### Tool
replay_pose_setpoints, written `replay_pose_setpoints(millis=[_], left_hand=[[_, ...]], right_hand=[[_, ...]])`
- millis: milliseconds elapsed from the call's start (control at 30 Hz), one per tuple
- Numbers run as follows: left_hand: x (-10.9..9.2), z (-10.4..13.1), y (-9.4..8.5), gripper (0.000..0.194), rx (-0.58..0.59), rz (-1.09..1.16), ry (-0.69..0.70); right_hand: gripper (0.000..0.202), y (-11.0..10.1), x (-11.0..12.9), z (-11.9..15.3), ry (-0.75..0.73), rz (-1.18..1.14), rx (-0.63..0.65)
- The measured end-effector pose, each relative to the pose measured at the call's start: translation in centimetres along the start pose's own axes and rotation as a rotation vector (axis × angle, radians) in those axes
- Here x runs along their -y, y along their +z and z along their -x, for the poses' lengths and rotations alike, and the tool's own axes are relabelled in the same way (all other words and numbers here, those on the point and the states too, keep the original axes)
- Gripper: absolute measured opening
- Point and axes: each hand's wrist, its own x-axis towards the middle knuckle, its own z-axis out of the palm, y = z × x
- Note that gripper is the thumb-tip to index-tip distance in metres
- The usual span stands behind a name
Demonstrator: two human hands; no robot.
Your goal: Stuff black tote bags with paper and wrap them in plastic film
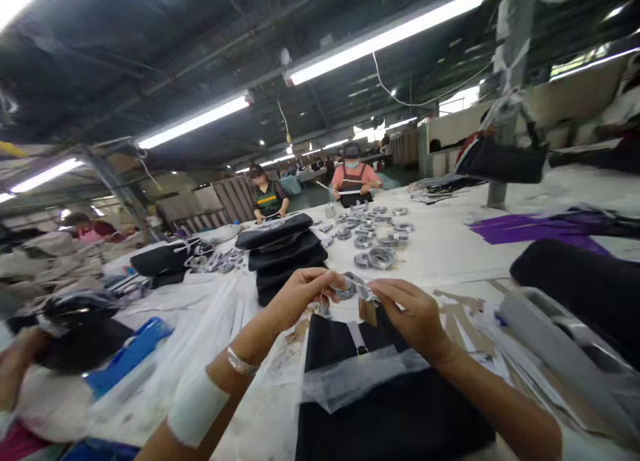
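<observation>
Supporting all the articles named below, the white worktable (445,224) bears a black bag (395,408) at its near edge. Farther in, toward the far edge and left of the bag, stands a stack of black bags (287,261). A clear film (345,378) lies across the near bag. Above that bag's far end, the left hand (307,291) pinches the left side of a grey coil (346,289), thumb against fingertips; the right hand (413,314) pinches a pale strip (360,283) at its right end. A slackened pinch could let the coil loosen or drop. Roughly round, the coil has no clear pointing end or long axis; the strip's axis runs left to right, nearly parallel to the near edge.
</observation>
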Motion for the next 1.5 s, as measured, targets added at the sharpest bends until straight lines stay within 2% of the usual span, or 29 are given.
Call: replay_pose_setpoints(millis=[100,200,300,400,467,533,700,800,867,967,1033,1133,1200,1333,1433,1500], left_hand=[[0.0,-0.1,0.7,0.028,-0.072,0.135,0.032],[0.0,-0.2,1.0,0.027,-0.052,0.280,0.036],[-0.1,-0.3,0.9,0.028,-0.001,0.353,0.020],[-0.2,-0.5,0.8,0.027,0.009,0.376,0.017],[-0.3,-0.5,0.8,0.026,0.026,0.401,0.006],[-0.3,-0.5,1.0,0.026,0.057,0.424,-0.004],[0.0,-0.5,1.3,0.025,0.105,0.429,-0.001],[0.2,-0.4,1.2,0.025,0.090,0.436,-0.011],[0.1,-0.4,1.1,0.024,0.068,0.458,-0.009],[-0.2,-0.3,1.1,0.022,0.013,0.557,-0.004],[-0.5,-0.4,1.3,0.020,-0.035,0.656,0.017],[-0.9,-0.8,1.8,0.018,-0.093,0.796,0.085],[-1.0,-1.0,2.1,0.018,-0.114,0.858,0.116],[-0.8,-1.1,2.2,0.019,-0.112,0.906,0.099],[-0.5,-1.1,1.9,0.019,-0.107,0.912,0.071],[-0.2,-1.2,1.8,0.018,-0.125,0.907,0.072]], right_hand=[[0.028,0.3,0.4,-0.2,0.005,0.018,-0.063],[0.026,0.2,0.9,-0.5,0.040,-0.046,-0.031],[0.032,-0.3,1.6,-0.9,0.122,-0.231,0.172],[0.045,-0.3,1.9,-1.2,0.335,-0.502,0.364],[0.047,0.2,2.0,-1.3,0.492,-0.666,0.415],[0.048,1.0,2.0,-1.3,0.587,-0.802,0.465],[0.054,2.2,2.3,-1.4,0.653,-1.035,0.555],[0.040,1.9,2.3,-1.3,0.634,-0.962,0.539],[0.027,1.5,2.2,-1.2,0.571,-0.760,0.437],[0.012,1.0,1.9,-0.7,0.358,-0.362,0.189],[0.010,0.9,1.6,-0.3,0.155,-0.150,0.097],[0.017,0.9,1.2,0.5,-0.110,0.035,0.132],[0.020,1.0,0.9,1.0,-0.209,0.076,0.192],[0.021,0.9,0.2,1.6,-0.188,0.112,0.247],[0.018,0.6,0.0,1.5,-0.061,0.044,0.283],[0.020,0.4,0.1,1.1,0.085,-0.099,0.328]])
